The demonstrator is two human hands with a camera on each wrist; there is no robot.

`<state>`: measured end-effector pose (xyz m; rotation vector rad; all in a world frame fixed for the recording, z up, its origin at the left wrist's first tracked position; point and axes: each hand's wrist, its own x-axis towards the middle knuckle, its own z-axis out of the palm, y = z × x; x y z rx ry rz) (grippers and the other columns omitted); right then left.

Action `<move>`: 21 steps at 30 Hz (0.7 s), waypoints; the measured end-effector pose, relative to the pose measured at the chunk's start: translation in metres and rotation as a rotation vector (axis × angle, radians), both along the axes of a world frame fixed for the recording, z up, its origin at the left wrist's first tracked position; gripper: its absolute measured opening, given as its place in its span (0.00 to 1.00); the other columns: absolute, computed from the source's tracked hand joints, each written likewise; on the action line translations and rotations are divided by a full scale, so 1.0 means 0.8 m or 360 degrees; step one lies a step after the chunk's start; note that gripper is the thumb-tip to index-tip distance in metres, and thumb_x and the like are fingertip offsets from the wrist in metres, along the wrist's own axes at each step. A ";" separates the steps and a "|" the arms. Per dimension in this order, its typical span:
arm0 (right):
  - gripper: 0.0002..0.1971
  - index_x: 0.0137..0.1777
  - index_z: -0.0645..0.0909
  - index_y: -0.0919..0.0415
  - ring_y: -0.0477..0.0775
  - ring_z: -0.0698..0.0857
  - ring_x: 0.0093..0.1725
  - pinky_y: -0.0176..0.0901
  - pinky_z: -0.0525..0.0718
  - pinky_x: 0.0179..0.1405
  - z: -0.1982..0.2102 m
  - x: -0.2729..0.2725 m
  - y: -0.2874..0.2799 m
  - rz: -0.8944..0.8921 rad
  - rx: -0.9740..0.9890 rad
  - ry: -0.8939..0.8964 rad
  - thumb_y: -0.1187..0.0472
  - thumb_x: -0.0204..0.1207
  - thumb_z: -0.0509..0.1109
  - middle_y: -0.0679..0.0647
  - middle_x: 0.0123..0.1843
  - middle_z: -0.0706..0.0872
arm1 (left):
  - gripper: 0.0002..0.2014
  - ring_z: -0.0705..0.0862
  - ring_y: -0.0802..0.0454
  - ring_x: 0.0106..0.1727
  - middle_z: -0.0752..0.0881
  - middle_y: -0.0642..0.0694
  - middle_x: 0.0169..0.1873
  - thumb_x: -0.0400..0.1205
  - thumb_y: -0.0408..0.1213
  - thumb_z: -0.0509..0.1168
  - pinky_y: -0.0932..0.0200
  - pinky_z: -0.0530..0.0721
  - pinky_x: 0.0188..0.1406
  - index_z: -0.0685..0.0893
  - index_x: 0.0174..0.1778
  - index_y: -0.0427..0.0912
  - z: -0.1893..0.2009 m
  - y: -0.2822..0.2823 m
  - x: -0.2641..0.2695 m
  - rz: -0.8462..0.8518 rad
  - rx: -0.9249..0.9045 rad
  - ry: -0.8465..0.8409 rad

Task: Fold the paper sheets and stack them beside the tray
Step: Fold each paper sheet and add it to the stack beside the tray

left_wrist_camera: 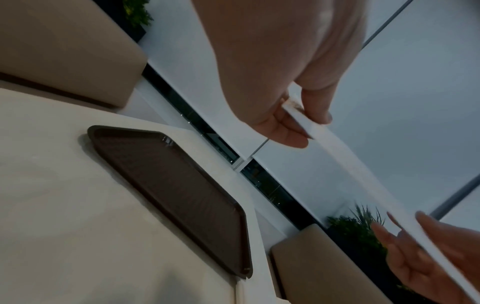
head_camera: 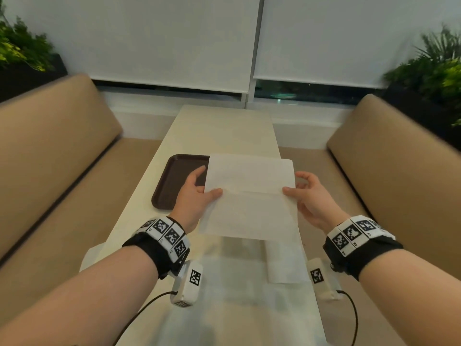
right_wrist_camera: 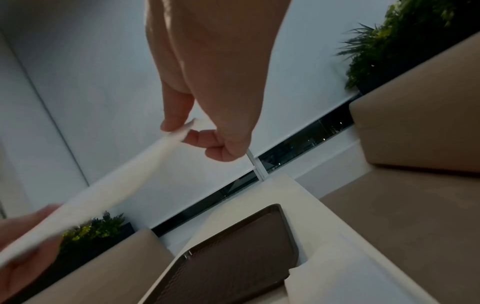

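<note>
Long pale bench [head_camera: 219, 131] runs between two tan padded seats [head_camera: 50, 136], planters with greenery behind each. Brown tray [head_camera: 172, 181] lies flat on bench, left side. White paper sheet [head_camera: 249, 196] held in the air above bench, just right of tray, its left edge overlapping the tray in head view; a crease crosses its middle. Folded paper [head_camera: 287, 263] lies on bench below it, near side. Left hand [head_camera: 194, 196] pinches sheet's left edge, thumb on top, fingers beneath. Right hand [head_camera: 311, 196] pinches right edge likewise; remaining fingers curled.
</note>
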<state>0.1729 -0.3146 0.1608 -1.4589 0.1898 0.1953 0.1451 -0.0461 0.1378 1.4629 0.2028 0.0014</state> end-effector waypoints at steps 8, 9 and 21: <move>0.09 0.43 0.81 0.64 0.51 0.87 0.42 0.37 0.85 0.42 0.016 -0.004 -0.024 0.0046 -0.0018 -0.0182 0.79 0.74 0.69 0.56 0.50 0.86 | 0.30 0.86 0.48 0.45 0.87 0.36 0.42 0.75 0.33 0.74 0.48 0.87 0.52 0.76 0.59 0.77 0.027 -0.011 -0.001 0.0024 0.0436 -0.0327; 0.08 0.44 0.81 0.65 0.52 0.86 0.44 0.38 0.85 0.45 0.015 -0.004 -0.026 0.0032 -0.0032 -0.0174 0.78 0.74 0.69 0.56 0.50 0.86 | 0.25 0.87 0.50 0.48 0.89 0.43 0.45 0.76 0.33 0.74 0.53 0.88 0.51 0.80 0.55 0.73 0.032 -0.013 -0.001 -0.0005 0.0484 -0.0349; 0.20 0.62 0.83 0.54 0.48 0.78 0.64 0.48 0.75 0.68 0.012 -0.022 -0.013 -0.0022 -0.1432 -0.0480 0.45 0.76 0.72 0.48 0.64 0.79 | 0.12 0.83 0.51 0.55 0.88 0.48 0.52 0.83 0.43 0.66 0.62 0.77 0.56 0.88 0.57 0.43 0.066 -0.028 -0.001 -0.0246 0.1753 -0.0632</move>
